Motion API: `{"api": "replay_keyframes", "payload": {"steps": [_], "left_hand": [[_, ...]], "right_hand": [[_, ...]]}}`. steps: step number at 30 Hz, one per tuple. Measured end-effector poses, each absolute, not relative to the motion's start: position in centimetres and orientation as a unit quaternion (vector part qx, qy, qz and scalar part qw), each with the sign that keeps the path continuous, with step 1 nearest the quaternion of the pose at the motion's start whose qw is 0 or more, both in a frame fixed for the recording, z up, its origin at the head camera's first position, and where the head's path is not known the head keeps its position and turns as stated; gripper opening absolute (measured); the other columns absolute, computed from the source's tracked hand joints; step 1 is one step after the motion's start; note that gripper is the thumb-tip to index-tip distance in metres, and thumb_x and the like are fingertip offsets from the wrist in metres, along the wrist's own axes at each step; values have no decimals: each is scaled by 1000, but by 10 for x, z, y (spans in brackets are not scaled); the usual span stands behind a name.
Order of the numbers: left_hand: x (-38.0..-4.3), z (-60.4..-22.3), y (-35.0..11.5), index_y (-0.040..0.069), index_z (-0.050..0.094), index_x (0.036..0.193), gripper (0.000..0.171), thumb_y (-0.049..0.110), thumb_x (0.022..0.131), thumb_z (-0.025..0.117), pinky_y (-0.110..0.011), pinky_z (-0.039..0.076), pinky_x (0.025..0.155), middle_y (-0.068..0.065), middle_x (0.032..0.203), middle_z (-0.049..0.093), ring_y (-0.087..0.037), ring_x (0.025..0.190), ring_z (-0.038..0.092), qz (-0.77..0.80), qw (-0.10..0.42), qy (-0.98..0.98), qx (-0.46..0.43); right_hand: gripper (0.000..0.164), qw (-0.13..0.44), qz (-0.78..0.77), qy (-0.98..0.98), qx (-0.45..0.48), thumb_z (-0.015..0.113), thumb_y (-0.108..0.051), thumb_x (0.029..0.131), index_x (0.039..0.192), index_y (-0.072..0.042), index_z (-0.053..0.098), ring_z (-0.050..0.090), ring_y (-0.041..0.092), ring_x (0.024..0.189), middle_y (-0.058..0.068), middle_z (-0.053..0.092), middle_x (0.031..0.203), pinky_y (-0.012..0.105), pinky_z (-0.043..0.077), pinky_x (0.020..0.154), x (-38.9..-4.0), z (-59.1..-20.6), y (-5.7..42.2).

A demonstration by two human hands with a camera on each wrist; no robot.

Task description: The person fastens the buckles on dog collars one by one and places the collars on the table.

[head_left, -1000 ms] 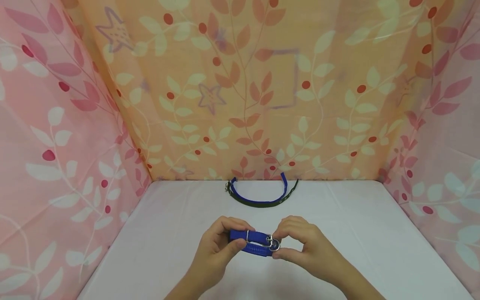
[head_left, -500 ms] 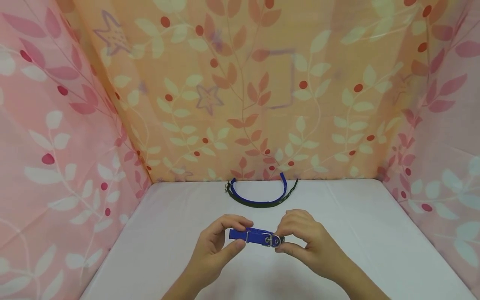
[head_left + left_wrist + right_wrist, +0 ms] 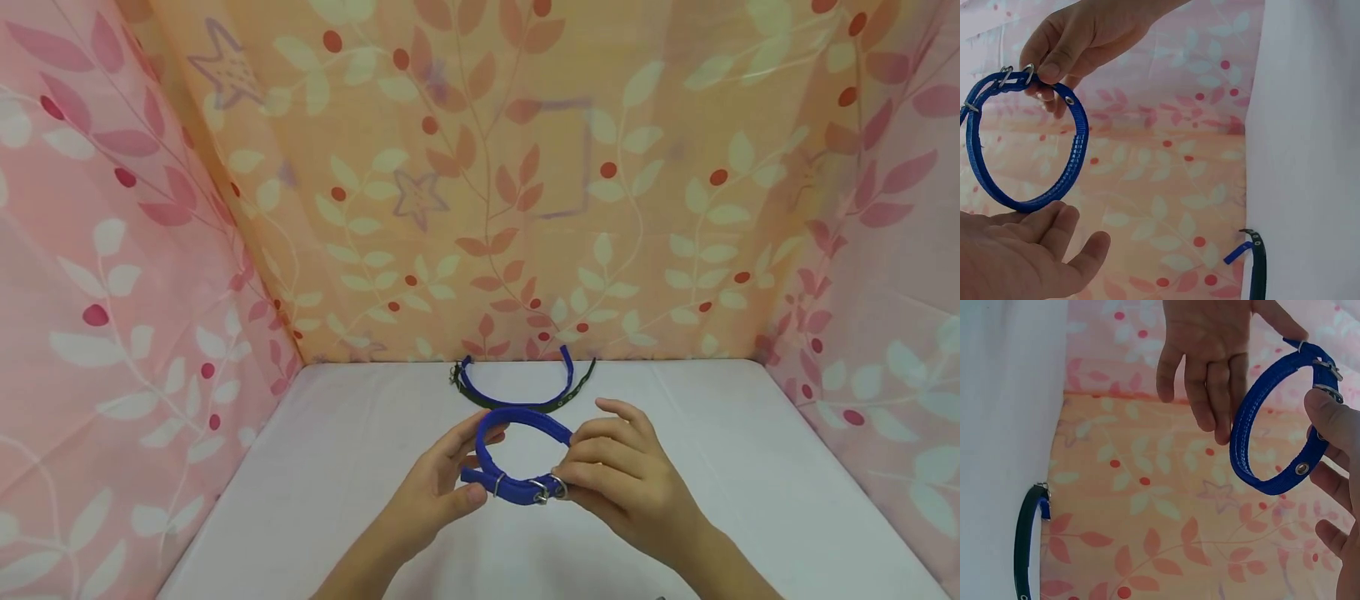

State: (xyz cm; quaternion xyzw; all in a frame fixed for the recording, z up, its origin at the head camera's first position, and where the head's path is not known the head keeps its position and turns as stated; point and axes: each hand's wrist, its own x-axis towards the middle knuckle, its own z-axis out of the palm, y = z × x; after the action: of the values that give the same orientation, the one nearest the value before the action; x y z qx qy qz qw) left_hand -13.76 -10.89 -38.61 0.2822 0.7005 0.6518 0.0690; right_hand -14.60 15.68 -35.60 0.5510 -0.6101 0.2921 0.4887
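Note:
A blue pet collar (image 3: 517, 490), buckled into a round loop, is held up over the white table. My right hand (image 3: 645, 483) pinches it beside the metal buckle and D-ring, thumb on one face and fingers on the other. Eyelets (image 3: 1302, 469) show along the band in the right wrist view. My left hand (image 3: 427, 492) lies along the loop's other side with fingers extended; in the left wrist view its fingertips (image 3: 1066, 215) are right at the collar's lower curve. The left thumb (image 3: 471, 496) is near the strap's short free end.
At the back edge of the white table (image 3: 300, 500) lie a dark green strap (image 3: 472, 396) with eyelets and a blue strap (image 3: 568, 367), curved one inside the other. Floral cloth walls (image 3: 487, 167) rise behind and on both sides.
The collar has turned from edge-on, lying flattened between both hands, to a rounded loop with its opening showing. My left fingers have straightened from their grip, and my right fingers have spread.

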Motion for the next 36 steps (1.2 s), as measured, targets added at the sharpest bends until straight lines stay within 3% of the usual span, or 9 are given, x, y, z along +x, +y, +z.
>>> {"api": "replay_keyframes", "payload": {"steps": [6,8,11,13,15,19,26,30,36], "left_hand": [[-134,-384,-111,19,40,156,69,46,98,67,-39,46,109,1,153,53,-24,142,45,634,42,713,295],[-134,-384,-112,20,41,155,68,43,98,67,-39,47,108,1,152,53,-25,141,46,631,35,712,304],[-134,-384,-114,21,41,155,66,36,97,69,-41,46,108,1,153,52,-29,141,46,629,28,707,323],[-134,-383,-116,21,40,156,66,31,97,70,-43,46,108,1,153,52,-31,140,46,626,24,704,336],[-134,-382,-117,21,40,156,67,27,97,70,-43,45,109,0,153,51,-31,140,46,621,24,702,347],[-134,-380,-119,22,39,156,68,23,96,70,-42,46,108,0,153,50,-27,139,48,612,31,705,356],[-142,-381,-125,15,40,155,72,10,92,74,-40,45,112,-4,154,51,-28,142,47,587,4,710,388],[-144,-381,-128,14,41,154,73,5,90,76,-39,44,113,-5,155,50,-28,143,46,574,-18,717,395],[-143,-378,-130,21,45,153,75,12,88,82,-42,46,111,1,155,49,-21,144,43,548,-46,754,361]], "right_hand": [[22,453,311,-639,538,75,-28,94,95,-7,76,62,29,96,5,71,95,45,34,115,-146,-359,159],[39,406,327,-694,497,77,-40,90,111,-8,74,59,27,108,6,70,109,37,31,117,-143,-363,163],[77,306,350,-788,403,81,-54,78,141,-13,60,52,21,128,0,65,133,26,31,116,-138,-369,169],[97,239,361,-832,346,84,-57,71,153,-21,47,47,15,136,-8,60,142,30,36,115,-135,-371,172],[104,186,383,-850,311,89,-53,67,156,-28,41,46,13,138,-13,58,144,43,42,113,-133,-371,173],[102,131,434,-843,288,94,-40,66,154,-33,43,53,16,133,-13,63,137,67,45,103,-133,-372,174],[92,100,478,-836,249,96,-36,66,147,-36,53,55,22,132,-11,63,138,73,39,104,-136,-374,174],[87,97,483,-838,236,96,-39,67,144,-34,56,54,24,130,-14,60,139,70,43,103,-137,-374,173],[86,113,481,-833,250,96,-34,68,144,-36,56,52,13,127,-15,59,129,48,48,104,-139,-376,171]]}}
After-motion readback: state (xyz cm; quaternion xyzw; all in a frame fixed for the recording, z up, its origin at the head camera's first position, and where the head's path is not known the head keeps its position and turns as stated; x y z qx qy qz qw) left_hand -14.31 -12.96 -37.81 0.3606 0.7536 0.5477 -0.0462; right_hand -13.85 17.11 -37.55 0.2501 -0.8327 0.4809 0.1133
